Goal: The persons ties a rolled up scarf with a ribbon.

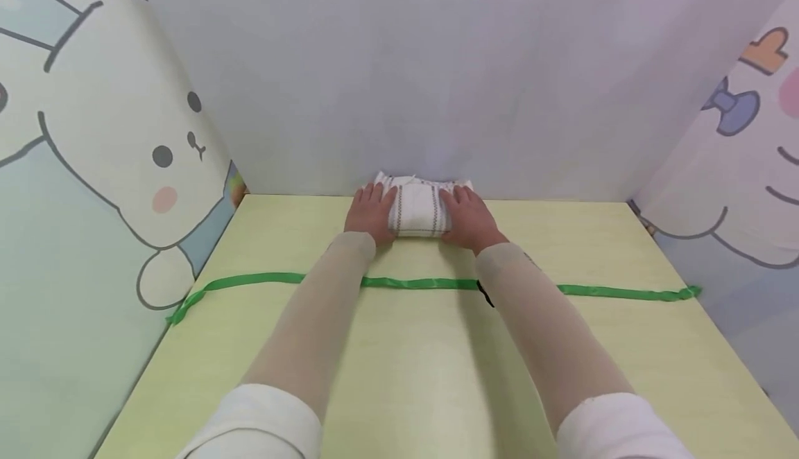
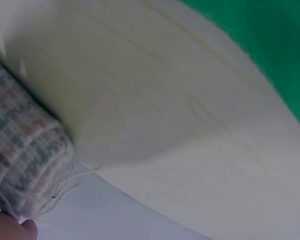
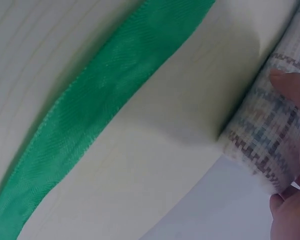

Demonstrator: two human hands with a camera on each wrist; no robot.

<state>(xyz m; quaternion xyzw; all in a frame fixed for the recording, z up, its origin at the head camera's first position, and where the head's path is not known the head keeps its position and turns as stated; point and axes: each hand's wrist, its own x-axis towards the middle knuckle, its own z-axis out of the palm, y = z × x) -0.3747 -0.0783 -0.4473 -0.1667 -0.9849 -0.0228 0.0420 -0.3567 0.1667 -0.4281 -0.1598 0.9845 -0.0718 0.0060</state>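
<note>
A rolled-up, fringed woven cloth (image 1: pixel 419 206), white with brownish bands, lies at the far edge of the table against the back wall. My left hand (image 1: pixel 370 213) grips its left end and my right hand (image 1: pixel 469 220) its right end, fingers over the top. In the right wrist view, the thumb (image 3: pixel 292 87) lies along the plaid side of the cloth (image 3: pixel 260 127), with fingertips at its far side. Loose threads stick out from the cloth end (image 2: pixel 32 150) in the left wrist view, where only parts of the fingers (image 2: pixel 10 227) show.
A green ribbon (image 1: pixel 418 283) runs across the pale wooden table (image 1: pixel 412 362), passing under both forearms. Behind stands a plain grey wall (image 1: pixel 424 78). Side panels with cartoon animals flank the table, one at left (image 1: pixel 106 188) and one at right (image 1: pixel 749 188).
</note>
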